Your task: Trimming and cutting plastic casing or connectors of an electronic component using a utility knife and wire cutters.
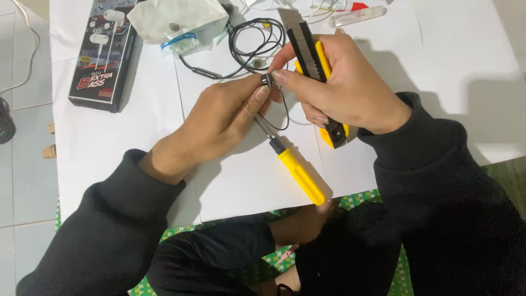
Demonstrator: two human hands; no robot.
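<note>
My left hand (219,118) pinches a small dark metal earbud piece (267,80) between thumb and fingers, and a yellow-handled screwdriver (293,170) sticks out below that hand. My right hand (342,82) grips a yellow utility knife (307,46) with its blade extended upward, and its fingertip touches the same small piece. A black earphone cable (255,44) coils just behind both hands on the white paper (109,142).
A black earphone box (101,55) lies at the upper left. A crumpled white plastic bag (178,22) sits beside it. A clear tube (356,16) rests at the top. A green patterned mat (361,200) shows under the paper's near edge. Tiled floor is on the left.
</note>
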